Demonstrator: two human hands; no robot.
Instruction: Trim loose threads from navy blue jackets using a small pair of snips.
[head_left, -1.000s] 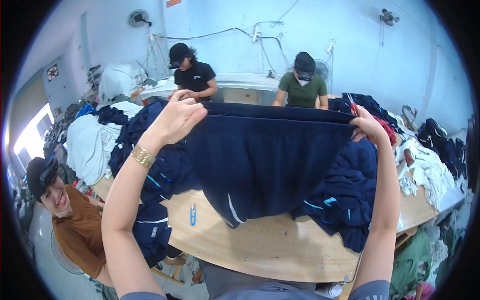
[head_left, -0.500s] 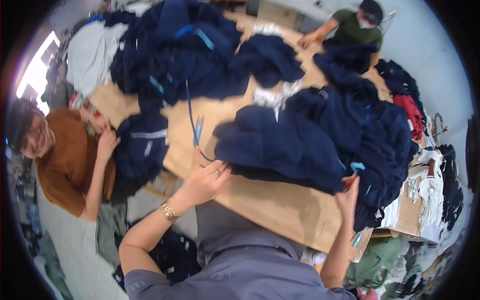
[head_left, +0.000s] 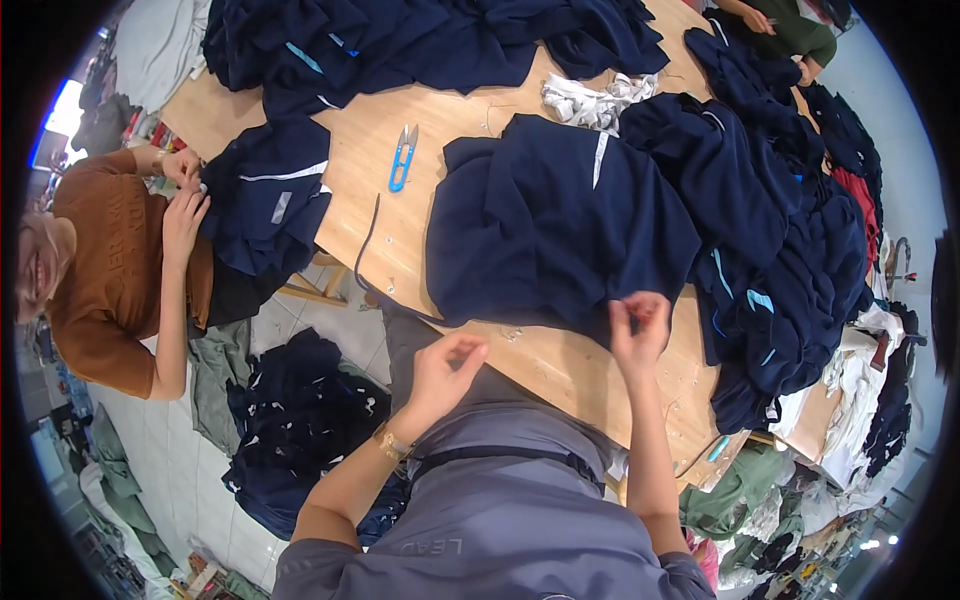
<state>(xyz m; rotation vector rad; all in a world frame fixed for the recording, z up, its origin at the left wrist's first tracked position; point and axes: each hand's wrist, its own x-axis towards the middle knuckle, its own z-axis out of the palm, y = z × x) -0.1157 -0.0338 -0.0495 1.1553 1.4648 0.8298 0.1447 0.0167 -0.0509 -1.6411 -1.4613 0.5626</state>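
Observation:
A dark navy garment (head_left: pixel 555 225) lies spread on the table in front of me, with a white strip near its far edge. My left hand (head_left: pixel 447 375) hovers just off the table's near edge, apart from the cloth, its fingers curled and pinched together; anything between them is too small to make out. My right hand (head_left: pixel 640 330) is over the garment's lower right edge, with thumb and fingers a little apart and slightly blurred. Blue-handled thread snips (head_left: pixel 403 160) lie left of the garment. A dark cord (head_left: pixel 368 245) curves along the table beside it.
Navy garments are heaped at the far side (head_left: pixel 440 45) and the right (head_left: pixel 770 240) of the wooden table (head_left: pixel 380 130). White scraps (head_left: pixel 595 100) lie beyond my garment. At left, a person in brown (head_left: pixel 115 260) handles a navy garment (head_left: pixel 265 190). More navy cloth (head_left: pixel 300 430) is on the floor.
Both hands have come off the garment's near corners, which they held earlier. The garment now lies flatter, its white strip showing. My view has shifted, bringing more floor into sight.

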